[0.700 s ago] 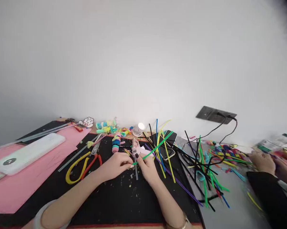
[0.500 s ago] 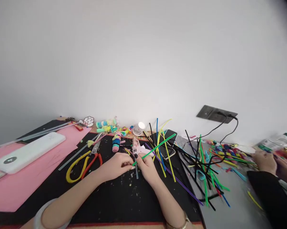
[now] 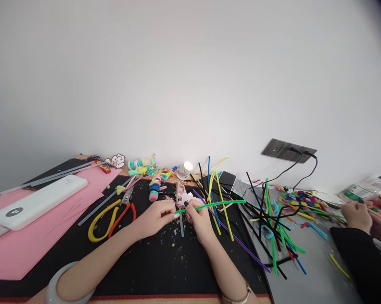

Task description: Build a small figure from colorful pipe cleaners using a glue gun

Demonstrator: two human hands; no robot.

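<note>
A green pipe cleaner (image 3: 222, 203) runs nearly level between my two hands and sticks out far to the right. My left hand (image 3: 159, 217) pinches it near its left end. Thumb and fingers of my right hand (image 3: 198, 219) grip it a little farther along. Just behind my hands lies a pale pink glue gun (image 3: 182, 196), partly hidden, with a clear glue stick (image 3: 182, 226) showing below it. Left of my left hand rest scissors (image 3: 127, 207) with yellow and orange handles. A striped, multicoloured pipe-cleaner figure (image 3: 155, 188) lies beyond my left hand.
On the left, a white power bank (image 3: 41, 200) lies on pink paper (image 3: 35, 249). Loose yellow, blue and purple pipe cleaners (image 3: 228, 221) lie right of my hands, near a phone (image 3: 227, 181). A tangled pile (image 3: 273, 223) lies farther right, beside another person's hands (image 3: 357, 215). A wall socket (image 3: 287, 150) holds plugged cables.
The green pipe cleaner has swung down from a steep slant to nearly level. My right hand has shifted slightly right, away from my left. The other person's hands have moved a little.
</note>
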